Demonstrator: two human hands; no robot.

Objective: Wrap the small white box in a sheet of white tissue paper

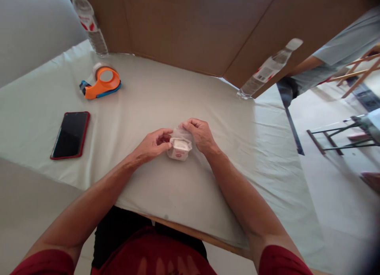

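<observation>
A small white tub (179, 149) with reddish print on its front stands on the cloth-covered table in front of me. Thin clear plastic film (183, 133) rises behind its top and spreads to its right. My left hand (152, 145) grips the left side of the tub, thumb on the near edge and fingers curled behind. On the other side, my right hand (200, 134) is closed, with thumb and fingertips pinching the film just above the tub's far right corner. The tub's back is hidden by the film and fingers.
An orange and blue tape dispenser (102, 83) and a red-edged phone (70, 135) lie to the left. Two plastic bottles (92, 27) stand against a tall cardboard panel (190, 25) at the back. Beyond the right edge are another person's arm (307, 65) and a folding stool (341, 138).
</observation>
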